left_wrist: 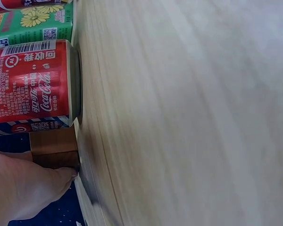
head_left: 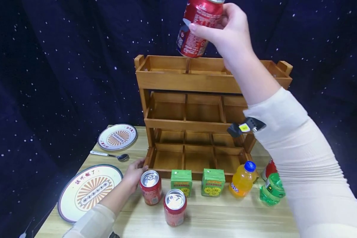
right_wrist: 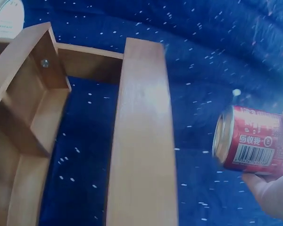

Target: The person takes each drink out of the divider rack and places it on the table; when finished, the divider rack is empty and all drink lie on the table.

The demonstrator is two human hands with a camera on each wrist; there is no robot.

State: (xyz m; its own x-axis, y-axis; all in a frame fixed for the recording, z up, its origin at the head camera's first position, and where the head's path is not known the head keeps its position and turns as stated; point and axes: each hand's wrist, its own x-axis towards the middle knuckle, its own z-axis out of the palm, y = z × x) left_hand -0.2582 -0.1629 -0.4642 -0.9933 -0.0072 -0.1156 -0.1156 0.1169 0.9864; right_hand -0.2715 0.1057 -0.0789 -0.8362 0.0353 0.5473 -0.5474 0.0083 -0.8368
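Note:
My right hand [head_left: 233, 31] grips a red Coke can [head_left: 200, 28], tilted, above the top tier of a wooden shelf rack [head_left: 187, 81]. In the right wrist view, the can [right_wrist: 257, 141] shows its base and barcode, beside the rack's top board [right_wrist: 141, 136]. Down at the rack's lower left corner, my left hand [head_left: 134, 175] holds the wooden frame; the left wrist view has the thumb [left_wrist: 42, 183] against the frame's end [left_wrist: 54, 146]. Close by that hand stands a second Coke can [head_left: 151, 188], with a third can [head_left: 175, 208] in front.
Two green drink boxes [head_left: 181, 181], an orange bottle [head_left: 243, 180] and a green bottle [head_left: 272, 190] line the rack's front. A red item [head_left: 270, 169] is partly hidden by my sleeve. Two plates [head_left: 68, 201] and a spoon [head_left: 122, 157] lie at left.

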